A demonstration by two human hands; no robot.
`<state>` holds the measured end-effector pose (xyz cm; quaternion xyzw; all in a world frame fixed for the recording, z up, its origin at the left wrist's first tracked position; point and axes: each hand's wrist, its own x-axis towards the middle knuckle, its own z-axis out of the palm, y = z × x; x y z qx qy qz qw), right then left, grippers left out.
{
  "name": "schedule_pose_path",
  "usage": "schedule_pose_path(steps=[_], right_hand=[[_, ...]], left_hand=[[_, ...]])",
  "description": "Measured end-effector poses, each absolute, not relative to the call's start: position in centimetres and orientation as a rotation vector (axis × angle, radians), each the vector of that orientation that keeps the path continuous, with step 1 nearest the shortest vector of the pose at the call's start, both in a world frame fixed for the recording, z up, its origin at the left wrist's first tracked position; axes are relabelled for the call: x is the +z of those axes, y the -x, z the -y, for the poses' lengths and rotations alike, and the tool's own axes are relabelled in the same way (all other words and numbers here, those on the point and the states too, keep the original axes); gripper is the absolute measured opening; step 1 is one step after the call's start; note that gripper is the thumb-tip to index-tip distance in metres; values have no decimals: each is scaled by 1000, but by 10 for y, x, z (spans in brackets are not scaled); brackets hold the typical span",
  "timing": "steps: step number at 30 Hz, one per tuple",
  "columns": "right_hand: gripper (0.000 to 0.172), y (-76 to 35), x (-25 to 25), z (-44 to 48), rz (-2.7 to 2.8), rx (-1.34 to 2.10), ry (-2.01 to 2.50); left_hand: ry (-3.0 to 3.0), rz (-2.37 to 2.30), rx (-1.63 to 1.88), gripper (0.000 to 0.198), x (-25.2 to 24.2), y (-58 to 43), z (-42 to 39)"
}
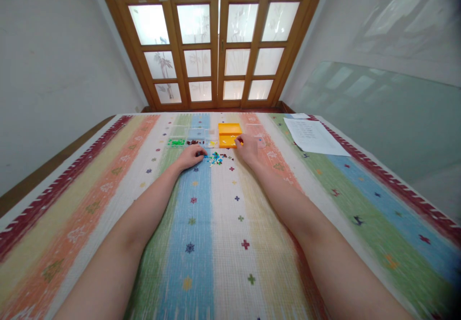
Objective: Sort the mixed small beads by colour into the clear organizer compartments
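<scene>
A small heap of tiny blue, green, white and dark red pieces (pixel 216 159) lies on the striped tablecloth. At its left edge rests my left hand (pixel 191 157), thumb and fingers curled together; anything between them is too small to make out. My right hand (pixel 248 148) is over the right edge of an orange box (pixel 229 128) whose lid is open. Its fingertips are pinched, and what they hold cannot be seen. Just beyond my left hand, clear boxes contain green pieces (pixel 176 142), dark red pieces (pixel 195 142) and a few yellow pieces (pixel 212 143).
Printed white paper (pixel 313 135) lies at the right on the tablecloth (pixel 230 262). Another clear container (pixel 261 142) is partly behind my right hand. A glass panel (pixel 382 118) leans by the right wall, and wooden doors (pixel 218 41) stand past the table's far edge.
</scene>
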<state>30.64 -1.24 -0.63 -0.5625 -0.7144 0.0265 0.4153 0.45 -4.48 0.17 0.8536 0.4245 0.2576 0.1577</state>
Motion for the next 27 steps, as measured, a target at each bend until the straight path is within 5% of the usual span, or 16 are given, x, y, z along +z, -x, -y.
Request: schedule_pose_path(steps=[8, 27], right_hand=[[13, -293, -4, 22, 1929, 41, 1324], [13, -289, -3, 27, 1998, 87, 1296]], left_hand=[[-2431, -1268, 715, 33, 1, -5, 44], [-2451, -1294, 717, 17, 2, -8, 45]])
